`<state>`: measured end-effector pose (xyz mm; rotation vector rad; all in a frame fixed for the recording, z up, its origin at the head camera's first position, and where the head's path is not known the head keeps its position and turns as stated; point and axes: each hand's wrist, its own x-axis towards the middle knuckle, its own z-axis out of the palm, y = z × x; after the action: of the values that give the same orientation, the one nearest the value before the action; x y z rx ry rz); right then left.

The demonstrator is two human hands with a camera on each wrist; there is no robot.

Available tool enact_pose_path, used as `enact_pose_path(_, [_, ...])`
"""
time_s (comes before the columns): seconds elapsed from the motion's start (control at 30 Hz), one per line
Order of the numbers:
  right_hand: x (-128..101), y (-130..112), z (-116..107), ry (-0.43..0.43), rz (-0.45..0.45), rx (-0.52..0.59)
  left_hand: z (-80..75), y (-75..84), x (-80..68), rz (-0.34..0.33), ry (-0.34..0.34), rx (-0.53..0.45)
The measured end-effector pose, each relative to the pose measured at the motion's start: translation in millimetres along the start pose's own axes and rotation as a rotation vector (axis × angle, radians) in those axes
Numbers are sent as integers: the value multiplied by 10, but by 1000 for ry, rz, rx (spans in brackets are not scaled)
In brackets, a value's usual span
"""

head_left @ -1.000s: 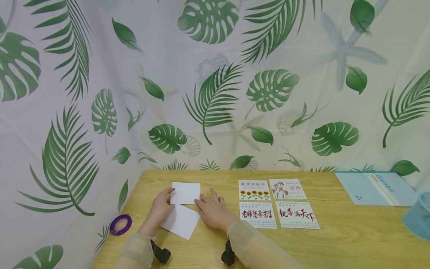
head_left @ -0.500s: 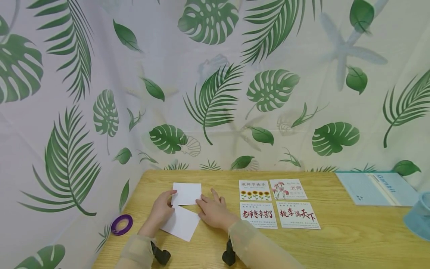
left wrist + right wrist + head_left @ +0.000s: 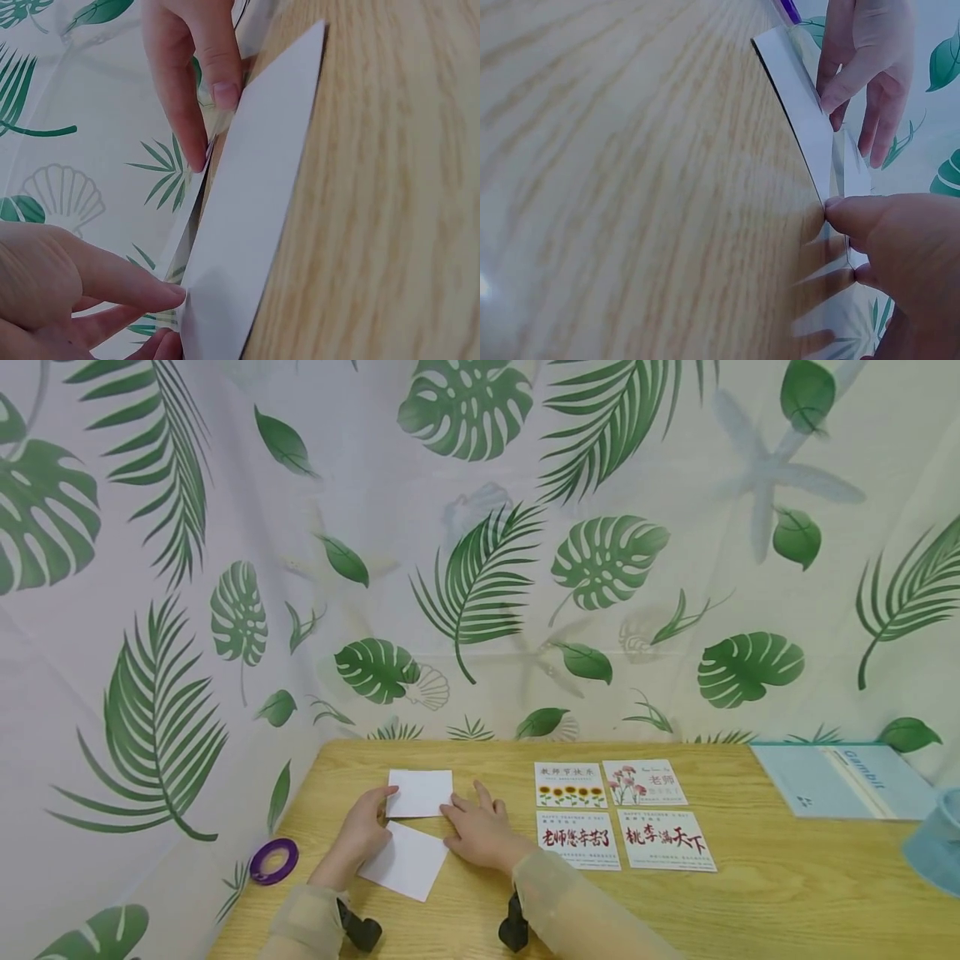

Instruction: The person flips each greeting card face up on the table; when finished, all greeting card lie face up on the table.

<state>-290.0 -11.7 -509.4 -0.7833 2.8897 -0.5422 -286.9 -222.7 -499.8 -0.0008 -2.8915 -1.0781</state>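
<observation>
Two white cards lie on the tabletop [image 3: 750,910], lower left of centre in the head view. The back card [image 3: 422,792] lies flat and straight. The front card [image 3: 405,861] sits just below it, turned at a slant; can't tell if the 2 touch.

The left hand [image 3: 363,828] is at the left edge of the cards. Its thumb & fingers pinch the back card's left corner; in the left wrist view the fingertips [image 3: 174,294] meet at the paper's edge. The right hand [image 3: 476,832] is at the right side of the cards, w/ fingers curled at the back card's right edge. In the right wrist view its thumb tip [image 3: 838,212] pinches the card edge there.

Right of the hands, mid frame, 4 printed cards [image 3: 622,814] lie in a 2 x 2 block, w/ flowers on the top pair & red writing on the bottom pair. A purple ribbon roll [image 3: 273,860] is at lower left, at the tabletop's edge. A pale blue book [image 3: 843,780] is at far right, near a blue tub [image 3: 937,843] cut by the frame. A leaf-print curtain [image 3: 480,543] hangs behind.
</observation>
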Motion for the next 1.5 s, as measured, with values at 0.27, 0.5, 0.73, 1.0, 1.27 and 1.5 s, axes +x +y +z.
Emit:
enact_pose_path(0.27, [-1,8,-14,-3,-1,4,-17,6,-7,13,10,-33])
enact_pose_path(0.5, [10,34,23,8,-9,-3,-4,5,6,4,73,-87])
enact_pose_path(0.73, [19,52,43,22,-9,-1,-4,34,24,22,122,-110])
enact_pose_path(1.0, [-3,47,34,18,-10,12,-11,16,13,42,127,-73])
enact_pose_path(1.27, [-19,33,11,26,-6,10,-46,7,-33,68,127,-87])
enact_pose_path(1.5, [-33,17,-14,37,5,9,-59,6,-49,32,109,-97])
